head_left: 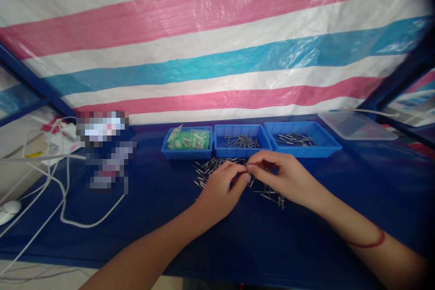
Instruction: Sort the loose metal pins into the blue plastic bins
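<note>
My left hand (220,186) and my right hand (277,174) meet fingertip to fingertip over a loose heap of small metal pins (217,165) on the blue table (306,235). Both hands are closed in a pinch on something small at the point where they touch; it is too small to name. More pins (272,195) lie scattered under my right hand. Just behind the hands stand three blue trays: the left one (187,150) holds green parts, the middle one (242,147) and the right one (302,144) hold metal pins.
A clear plastic lid or tray (356,126) lies at the back right. White cables (61,190) run over the table's left side, with a white mouse-like object (10,208) at the far left. A striped pink, white and blue tarp (217,45) hangs behind.
</note>
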### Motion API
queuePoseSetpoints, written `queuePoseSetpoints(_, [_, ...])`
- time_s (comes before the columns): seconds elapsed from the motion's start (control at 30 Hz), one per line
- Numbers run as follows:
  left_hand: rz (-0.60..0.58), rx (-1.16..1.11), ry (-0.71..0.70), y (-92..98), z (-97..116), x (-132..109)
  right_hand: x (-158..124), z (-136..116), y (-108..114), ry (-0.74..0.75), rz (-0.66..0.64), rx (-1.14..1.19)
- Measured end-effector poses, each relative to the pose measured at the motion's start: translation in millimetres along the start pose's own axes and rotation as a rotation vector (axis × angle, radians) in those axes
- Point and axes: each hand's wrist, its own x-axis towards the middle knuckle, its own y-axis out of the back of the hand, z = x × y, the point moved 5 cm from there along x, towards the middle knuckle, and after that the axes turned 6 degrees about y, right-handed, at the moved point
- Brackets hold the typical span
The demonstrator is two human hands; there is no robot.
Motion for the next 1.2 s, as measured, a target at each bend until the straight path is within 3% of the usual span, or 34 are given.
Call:
queuePoseSetpoints(0.2, [-0.026, 0.012, -0.009, 1.3, -1.7, 2.4, -1.9, -13.4, -0.4, 0.209, -0.023, -0.096])
queuePoseSetpoints(0.43, [0.092, 0.022, 0.014, 14.1, -0.5, 3.6, 0.7, -12.0, 6.7, 0.251, -0.074, -0.238])
queuePoseSetpoints(0.57, [0.1, 0.117, -0.02, 16.0, 1.3, 2.6, 5.4, -6.6, 22.6, 0.316, -0.065, -0.48])
queuePoseSetpoints(0.73, [0.0, 0.532, -0.073, 4.8, -6.5, -0.9, 3.3, 33.0, 82.8, 0.099, 0.203, -0.864])
queuePoseSetpoints(0.8, [-0.042, 0.626, -0.083, 0.1, -10.8, -1.5, -2.1, 52.3, 104.4, -0.037, 0.247, -1.066])
queuePoseSetpoints(0.9, [-0.078, 0.685, -0.103, -3.9, -13.4, -0.4, -8.6, 67.4, 120.7, -0.161, 0.275, -1.168])
queuePoseSetpoints(1.07, [-0.069, 0.725, -0.134, -3.7, -13.4, 2.7, -4.2, 53.5, 105.6, -0.099, 0.296, -1.079])
queuePoseSetpoints(1.2, [-0.05, 0.759, -0.163, -3.2, -13.5, 3.6, 5.0, 40.4, 76.5, 0.031, 0.192, -0.9])
